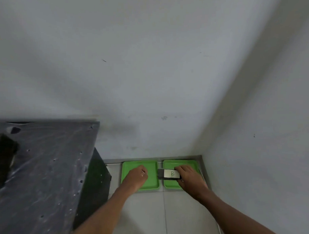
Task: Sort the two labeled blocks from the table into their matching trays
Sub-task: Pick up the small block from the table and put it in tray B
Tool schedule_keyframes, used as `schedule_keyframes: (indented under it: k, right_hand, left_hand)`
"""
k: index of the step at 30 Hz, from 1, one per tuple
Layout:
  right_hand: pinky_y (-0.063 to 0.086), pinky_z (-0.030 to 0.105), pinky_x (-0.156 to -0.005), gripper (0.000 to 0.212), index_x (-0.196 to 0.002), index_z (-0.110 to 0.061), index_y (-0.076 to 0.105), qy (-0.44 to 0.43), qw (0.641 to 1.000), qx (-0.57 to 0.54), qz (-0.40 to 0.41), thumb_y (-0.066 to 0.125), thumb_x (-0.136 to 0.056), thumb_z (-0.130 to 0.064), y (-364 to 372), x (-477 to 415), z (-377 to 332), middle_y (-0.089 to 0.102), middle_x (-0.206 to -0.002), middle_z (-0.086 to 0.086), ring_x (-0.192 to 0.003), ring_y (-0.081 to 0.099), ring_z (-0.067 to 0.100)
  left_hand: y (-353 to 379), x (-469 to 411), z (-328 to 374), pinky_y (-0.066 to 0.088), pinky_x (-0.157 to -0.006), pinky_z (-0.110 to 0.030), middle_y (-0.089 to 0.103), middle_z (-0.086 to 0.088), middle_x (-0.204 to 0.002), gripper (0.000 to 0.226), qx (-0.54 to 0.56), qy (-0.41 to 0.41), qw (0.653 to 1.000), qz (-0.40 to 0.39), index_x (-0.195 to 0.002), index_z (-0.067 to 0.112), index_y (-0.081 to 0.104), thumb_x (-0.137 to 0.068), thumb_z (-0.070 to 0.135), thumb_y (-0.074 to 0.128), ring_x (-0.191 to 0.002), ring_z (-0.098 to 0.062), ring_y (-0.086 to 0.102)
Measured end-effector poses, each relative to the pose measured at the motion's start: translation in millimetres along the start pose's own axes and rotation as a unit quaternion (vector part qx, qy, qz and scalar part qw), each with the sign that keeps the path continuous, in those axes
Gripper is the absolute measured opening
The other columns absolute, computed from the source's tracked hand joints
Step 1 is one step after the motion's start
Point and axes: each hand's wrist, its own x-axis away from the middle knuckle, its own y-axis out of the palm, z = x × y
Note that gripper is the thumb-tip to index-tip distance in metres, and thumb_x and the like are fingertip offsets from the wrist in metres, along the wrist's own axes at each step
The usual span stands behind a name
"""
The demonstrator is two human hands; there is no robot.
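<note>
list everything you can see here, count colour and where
trays: 2, green, side by side on the floor against the wall
block: 1, dark with a white label marked B, over the left edge of the right tray, in the right hand
table: 1, dark grey, left
floor: pale tiles, bottom centre
wall: grey-white, behind and to the right
left hand: 1, closed over the left tray; what it holds is hidden
right hand: 1, gripping the block
</note>
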Motion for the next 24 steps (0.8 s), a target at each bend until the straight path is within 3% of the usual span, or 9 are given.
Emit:
schedule_keyframes:
  k: [2, 4, 12, 16, 24]
  right_hand:
    - [0.045, 0.035, -0.092, 0.04, -0.13, -0.018, 0.049, 0.012, 0.999, 0.021, -0.029, 0.055, -0.09, -0.023, 8.5, 11.1, 36.0, 0.056, -0.128, 0.002, -0.119, 0.047, 0.023]
    - [0.043, 0.032, -0.094, 0.041, -0.131, -0.018, 0.048, 0.02, 0.999, 0.02, -0.04, 0.054, -0.091, -0.023, 21.5, 14.8, 66.6, 0.056, -0.13, 0.002, -0.12, 0.047, 0.021]
    - [0.042, 0.029, -0.097, 0.043, -0.135, -0.02, 0.044, 0.034, 0.999, 0.001, -0.028, 0.052, -0.093, -0.026, 108.1, -20.6, 119.2, 0.052, -0.135, -0.002, -0.123, 0.045, 0.017]
    - [0.044, 0.031, -0.095, 0.044, -0.135, -0.019, 0.045, 0.035, 0.999, -0.005, -0.014, 0.054, -0.093, -0.027, 193.3, -64.8, 150.9, 0.054, -0.132, -0.001, -0.119, 0.047, 0.018]
    - [0.052, 0.034, -0.078, 0.036, -0.126, -0.016, 0.053, 0.063, 0.998, 0.017, 0.011, 0.058, -0.091, -0.024, 409.9, -136.1, 235.8, 0.062, -0.12, 0.004, -0.106, 0.054, 0.02]
  left_hand:
    - [30.5, -3.9, 5.3, 0.049, -0.089, -0.032, 0.061, -0.002, -0.126, 0.026, -0.107, 0.019, 0.994, -0.023, -0.124, 0.022, 0.059, -0.099, 0.023, 0.051, -0.11, -0.02, 0.06]
    - [57.7, -16.0, 9.0, 0.049, -0.095, -0.035, 0.058, 0.0, -0.132, 0.031, -0.183, 0.042, 0.982, -0.033, -0.13, 0.026, 0.054, -0.099, 0.027, 0.051, -0.12, -0.019, 0.055]
    - [138.3, -96.0, -10.1, 0.054, -0.096, -0.04, 0.057, -0.006, -0.132, 0.038, -0.298, 0.096, 0.949, -0.038, -0.135, 0.021, 0.05, -0.098, 0.023, 0.05, -0.12, -0.023, 0.055]
    - [184.5, -169.1, -55.3, 0.048, -0.104, -0.04, 0.055, -0.008, -0.139, 0.043, -0.307, 0.116, 0.945, -0.021, -0.14, 0.018, 0.048, -0.097, 0.016, 0.05, -0.124, -0.024, 0.052]
    - [301.3, -314.3, -186.5, 0.043, -0.105, -0.045, 0.042, -0.016, -0.151, 0.055, -0.388, 0.14, 0.911, -0.002, -0.15, 0.014, 0.037, -0.095, 0.013, 0.045, -0.136, -0.031, 0.042]
